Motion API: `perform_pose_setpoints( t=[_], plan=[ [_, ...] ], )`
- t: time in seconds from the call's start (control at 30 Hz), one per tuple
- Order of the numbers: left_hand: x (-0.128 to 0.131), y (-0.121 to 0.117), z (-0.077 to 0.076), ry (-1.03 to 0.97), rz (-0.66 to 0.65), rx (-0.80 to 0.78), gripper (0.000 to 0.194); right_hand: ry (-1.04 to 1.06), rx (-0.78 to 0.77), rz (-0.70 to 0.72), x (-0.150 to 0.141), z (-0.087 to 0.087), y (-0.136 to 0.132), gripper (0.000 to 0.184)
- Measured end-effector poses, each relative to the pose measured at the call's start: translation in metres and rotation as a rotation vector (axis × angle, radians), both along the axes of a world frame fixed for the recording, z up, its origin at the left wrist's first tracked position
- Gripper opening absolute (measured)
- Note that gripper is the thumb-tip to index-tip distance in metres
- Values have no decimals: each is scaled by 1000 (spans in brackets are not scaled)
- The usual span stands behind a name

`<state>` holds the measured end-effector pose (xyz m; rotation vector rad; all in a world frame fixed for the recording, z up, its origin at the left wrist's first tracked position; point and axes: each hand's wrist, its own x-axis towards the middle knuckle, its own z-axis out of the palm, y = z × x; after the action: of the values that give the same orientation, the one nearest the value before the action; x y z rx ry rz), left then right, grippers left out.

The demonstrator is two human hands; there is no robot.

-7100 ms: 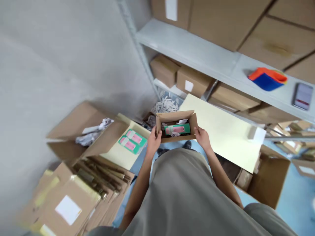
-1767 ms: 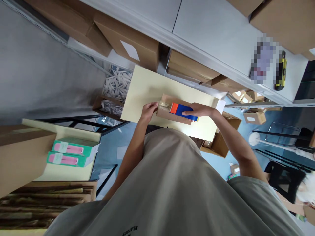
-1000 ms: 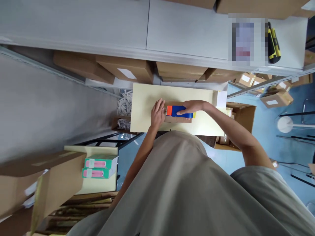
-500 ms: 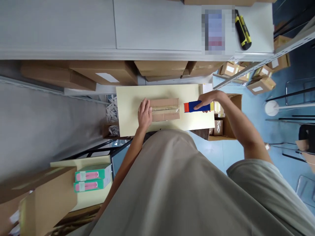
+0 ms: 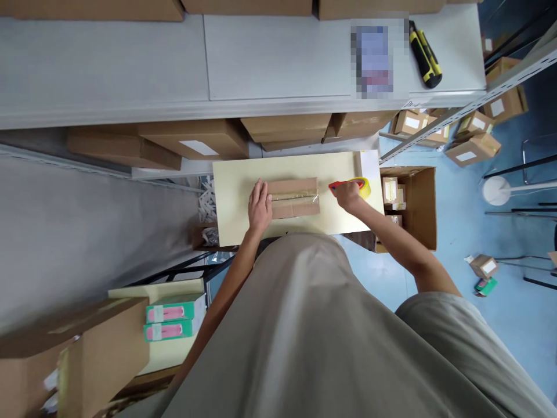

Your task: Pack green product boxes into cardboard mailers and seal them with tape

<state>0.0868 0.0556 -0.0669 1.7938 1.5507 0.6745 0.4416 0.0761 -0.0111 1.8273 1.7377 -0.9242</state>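
Note:
A small cardboard box (image 5: 296,206) lies on the cream tabletop (image 5: 230,223), a strip of clear tape along its middle seam. My left hand (image 5: 260,208) rests flat over the box's left end, fingers stretched out together. To the right of the box, apart from it, my right hand (image 5: 349,195) is wrapped around a tape dispenser (image 5: 365,187). Red parts and a yellow tape roll show past the fingers; the hand hides most of its body.
A grey shelf (image 5: 278,64) runs across the far side, with a yellow-black utility knife (image 5: 425,57) on it and cardboard boxes (image 5: 287,125) beneath. An open carton (image 5: 421,209) of small boxes stands to the right. Green-and-pink boxes (image 5: 169,330) sit lower left.
My right hand has turned the tape dispenser, so its blue side no longer faces up and the yellow roll shows. The left hand stays on the box. The whole view has shifted slightly.

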Motion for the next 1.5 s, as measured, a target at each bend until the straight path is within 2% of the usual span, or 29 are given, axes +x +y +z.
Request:
perform_pose_setpoints(
  t=[0.1,0.2,0.3,0.4,0.47,0.6,0.7,0.83,1.0,1.1,1.27,1.4,1.5],
  plan=[
    [0,-2,0,15,-18,16,83,-175,159,-131,-8,-25,-34,44],
    [0,-7,2,68,-5,22,84,-175,242,-176,-7,-47,-63,48],
    [3,-15,8,132,141,-8,89,-181,350,-283,-9,-58,-77,46],
    [9,-25,15,192,335,-52,99,-141,507,-373,-25,-53,-79,43],
    [15,-30,17,220,423,-59,93,-35,602,-402,-44,-44,-76,50],
    [27,-38,15,257,546,-65,71,142,584,-436,-88,-32,-67,72],
    [29,-38,12,256,583,-86,61,196,588,-445,-103,-34,-62,73],
    [14,-34,15,212,557,-71,38,342,691,-404,-94,-39,-64,64],
    [-11,-39,21,149,493,-12,15,490,814,-313,-78,-47,-81,59],
    [-17,-51,17,163,532,-97,15,511,778,-259,-78,-63,-94,60],
    [-20,-79,-1,241,596,-254,19,492,691,-204,-79,-91,-113,53],
    [-14,-96,-12,339,600,-384,28,452,622,-76,-56,-97,-122,41],
    [-4,-105,-17,382,597,-478,35,272,657,-73,-27,-99,-122,45]
  ],
)
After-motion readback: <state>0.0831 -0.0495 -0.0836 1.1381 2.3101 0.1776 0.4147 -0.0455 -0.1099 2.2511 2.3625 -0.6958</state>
